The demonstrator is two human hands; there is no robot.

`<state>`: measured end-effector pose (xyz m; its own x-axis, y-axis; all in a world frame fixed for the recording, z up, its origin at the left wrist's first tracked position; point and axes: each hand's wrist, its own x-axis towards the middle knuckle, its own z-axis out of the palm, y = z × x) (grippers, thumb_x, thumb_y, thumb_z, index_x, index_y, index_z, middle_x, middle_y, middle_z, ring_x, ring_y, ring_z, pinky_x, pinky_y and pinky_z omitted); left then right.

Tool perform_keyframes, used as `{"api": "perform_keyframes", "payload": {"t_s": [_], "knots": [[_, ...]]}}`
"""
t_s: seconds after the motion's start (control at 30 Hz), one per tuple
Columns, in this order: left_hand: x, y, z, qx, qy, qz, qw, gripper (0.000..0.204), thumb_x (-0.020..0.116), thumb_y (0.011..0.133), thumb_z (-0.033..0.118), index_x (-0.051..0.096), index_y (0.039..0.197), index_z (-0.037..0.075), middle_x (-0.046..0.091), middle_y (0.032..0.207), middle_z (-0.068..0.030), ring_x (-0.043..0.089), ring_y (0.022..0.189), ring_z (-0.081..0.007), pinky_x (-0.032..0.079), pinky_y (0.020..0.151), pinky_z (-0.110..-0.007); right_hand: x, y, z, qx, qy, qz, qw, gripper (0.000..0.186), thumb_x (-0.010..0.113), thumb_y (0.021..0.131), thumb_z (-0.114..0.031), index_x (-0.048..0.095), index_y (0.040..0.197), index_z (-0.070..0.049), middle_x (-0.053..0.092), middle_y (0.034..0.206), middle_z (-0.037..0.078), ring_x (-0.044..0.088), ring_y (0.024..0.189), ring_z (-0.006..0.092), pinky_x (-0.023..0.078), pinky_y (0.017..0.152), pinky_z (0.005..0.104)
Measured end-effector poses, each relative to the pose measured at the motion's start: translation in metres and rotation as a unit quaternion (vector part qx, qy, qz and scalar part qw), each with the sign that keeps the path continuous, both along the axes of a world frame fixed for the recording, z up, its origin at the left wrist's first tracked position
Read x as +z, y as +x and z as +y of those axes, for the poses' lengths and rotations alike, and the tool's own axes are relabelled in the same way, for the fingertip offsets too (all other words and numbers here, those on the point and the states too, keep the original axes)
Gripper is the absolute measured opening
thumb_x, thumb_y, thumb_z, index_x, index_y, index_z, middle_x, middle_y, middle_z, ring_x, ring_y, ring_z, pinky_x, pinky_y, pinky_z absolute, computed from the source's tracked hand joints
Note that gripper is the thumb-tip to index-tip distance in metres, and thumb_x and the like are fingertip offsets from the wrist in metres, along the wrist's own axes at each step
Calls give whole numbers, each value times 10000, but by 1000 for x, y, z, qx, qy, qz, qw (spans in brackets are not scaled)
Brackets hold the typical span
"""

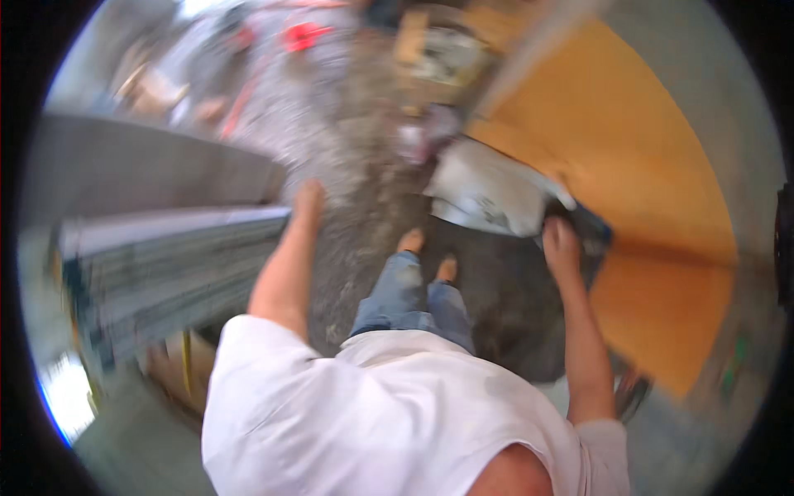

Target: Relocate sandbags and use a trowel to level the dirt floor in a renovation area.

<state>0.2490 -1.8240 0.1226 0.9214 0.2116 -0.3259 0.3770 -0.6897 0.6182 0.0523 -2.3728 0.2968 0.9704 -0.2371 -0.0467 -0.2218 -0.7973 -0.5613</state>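
Note:
My left hand is stretched out ahead on the left, close to the end of a grey panel. Its fingers are smeared by motion, so its grip cannot be read. On the right, my right hand looks closed, at the near right corner of a white sack-like sheet with dark marks. Behind that hand is a dark blue piece. What the fingers hold, if anything, is too blurred to make out.
A large orange panel stands along the right. Grey ribbed stacked pieces lie at the left. Ahead, the rough grey floor carries a red item and a box-like container. My feet are in the middle.

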Motion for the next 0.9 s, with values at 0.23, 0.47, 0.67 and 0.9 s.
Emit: {"api": "perform_keyframes", "payload": {"t_s": [0.23, 0.47, 0.67, 0.9], "knots": [[12, -482, 118, 492, -36, 118, 862, 79, 439, 721, 110, 500, 670, 107, 474, 585, -26, 443, 472, -148, 282, 395, -283, -230, -244, -122, 601, -98, 146, 780, 128, 515, 745, -191, 529, 706, -69, 538, 660, 131, 522, 555, 259, 425, 495, 393], [76, -701, -9, 817, -253, 40, 517, 122, 431, 813, 215, 521, 850, 142, 541, 753, -15, 504, 584, -189, 361, 477, -320, -162, -135, -17, 382, -27, 387, 839, 81, 492, 721, -141, 516, 720, -64, 521, 585, 90, 500, 469, 213, 390, 410, 335], [88, -741, -62, 775, -358, 108, 510, 175, 463, 787, 233, 531, 915, 134, 575, 827, -19, 568, 685, -180, 439, 575, -359, -120, 88, 20, 363, -21, 306, 880, 78, 490, 706, -117, 516, 703, -44, 513, 509, 82, 474, 378, 174, 350, 329, 276], [64, -924, -95, 854, -371, 92, 354, 194, 506, 798, 257, 518, 956, 145, 566, 789, -39, 545, 592, -206, 427, 494, -362, -46, 54, 380, 421, 37, 255, 869, 146, 489, 755, -121, 586, 776, -15, 528, 555, 52, 495, 468, 127, 397, 396, 275]]}}
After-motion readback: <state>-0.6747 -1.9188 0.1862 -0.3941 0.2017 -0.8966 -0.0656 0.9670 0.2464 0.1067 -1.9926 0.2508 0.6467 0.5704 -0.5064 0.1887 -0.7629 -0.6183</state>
